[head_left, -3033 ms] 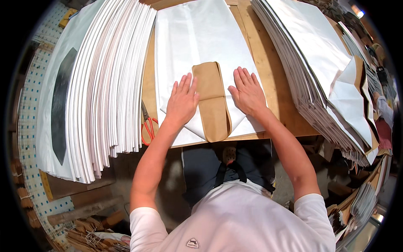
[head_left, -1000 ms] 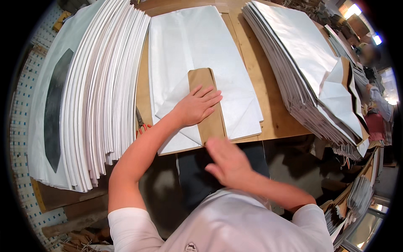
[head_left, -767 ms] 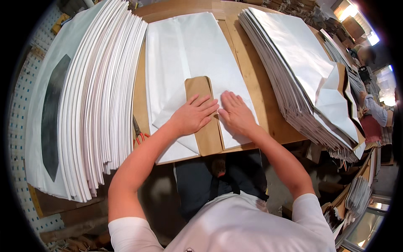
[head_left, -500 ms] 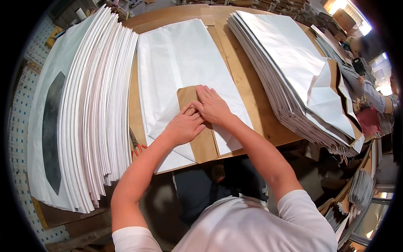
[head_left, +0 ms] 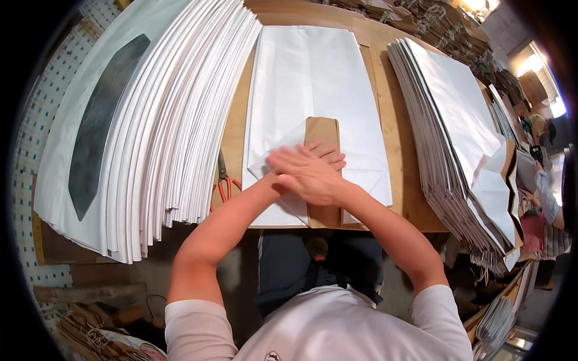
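A flat white paper bag lies on the wooden table in front of me. A brown cardboard strip rests along the middle of its near, folded end. My right hand lies across that end, blurred, fingers spread and pointing left over a white corner flap. My left hand is mostly hidden beneath it; only its fingertips show on the strip. Both hands press flat and grip nothing.
A tall fanned stack of white bags fills the left, its top one bearing a dark window. Another stack lies on the right. Red-handled scissors sit between the left stack and the bag. Another person is at the far right.
My right hand came back onto the bag and slid leftward over my left hand. The hands, side by side before, now overlap, and the left corner flap is folded toward the strip.
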Available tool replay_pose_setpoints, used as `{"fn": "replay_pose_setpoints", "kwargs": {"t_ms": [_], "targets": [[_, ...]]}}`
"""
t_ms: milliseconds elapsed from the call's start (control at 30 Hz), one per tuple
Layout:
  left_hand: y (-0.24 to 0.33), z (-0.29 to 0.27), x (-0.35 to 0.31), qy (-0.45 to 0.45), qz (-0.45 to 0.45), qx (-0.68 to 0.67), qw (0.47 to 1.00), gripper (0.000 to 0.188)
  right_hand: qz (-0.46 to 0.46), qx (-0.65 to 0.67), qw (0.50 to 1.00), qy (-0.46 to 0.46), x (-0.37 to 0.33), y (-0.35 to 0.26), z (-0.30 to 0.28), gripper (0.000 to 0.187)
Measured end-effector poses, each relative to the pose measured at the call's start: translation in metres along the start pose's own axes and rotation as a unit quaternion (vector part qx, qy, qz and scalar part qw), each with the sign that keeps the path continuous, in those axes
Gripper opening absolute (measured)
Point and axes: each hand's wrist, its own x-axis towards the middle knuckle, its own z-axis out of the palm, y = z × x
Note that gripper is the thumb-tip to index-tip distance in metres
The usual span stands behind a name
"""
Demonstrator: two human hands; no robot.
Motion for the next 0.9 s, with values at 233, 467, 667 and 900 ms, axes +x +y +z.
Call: {"fn": "replay_pose_setpoints", "kwargs": {"t_ms": [233, 467, 667, 900], "targets": [[0.02, -0.035, 0.008, -0.106, -0.204, -0.223, 0.947, 0.052, -0.021, -0.16, 0.987, -0.018, 0.044, 0.069, 0.008, 0.056], [0.006, -0.023, -0.009, 0.022, -0.083, -0.083, 0.993, 0.05, -0.005, -0.192, 0.981, -0.02, 0.064, 0.014, 0.023, 0.057], [0.003, -0.007, -0.011, 0.084, 0.004, -0.068, 0.994, 0.054, -0.058, 0.01, 0.994, -0.094, 0.067, -0.02, 0.035, 0.059], [0.025, -0.046, 0.003, -0.107, -0.137, -0.113, 0.978, 0.048, 0.045, -0.321, 0.941, -0.093, 0.044, 0.056, -0.034, 0.052]]}}
